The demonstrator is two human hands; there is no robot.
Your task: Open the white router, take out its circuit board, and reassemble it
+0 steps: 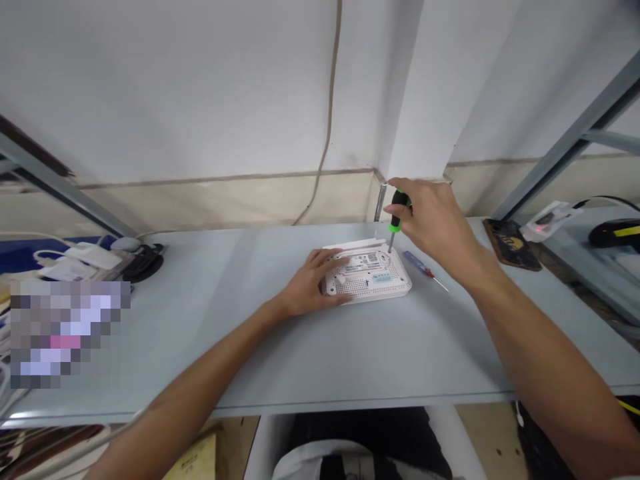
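Observation:
A white router (pixel 387 288) lies flat on the table with its labelled, vented underside up. My left hand (pixel 313 283) grips its left end, the fingers over the far side and the thumb along the near side. My right hand (pixel 433 213) is closed around the handle of a black and green screwdriver (pixel 395 228). The screwdriver stands nearly upright, its tip at the router's far right corner; the exact contact there is too small to make out. Just right of the router lies a small screwdriver (pixel 421 265) with a translucent blue handle.
The light blue table (pixel 240 360) runs up to the wall. White adapters and cables (pixel 83 260) crowd its left end. To the right are a dark patterned block (pixel 513 245) and a white plug with a red light (pixel 550 221). Metal posts (pixel 565 133) rise at both sides.

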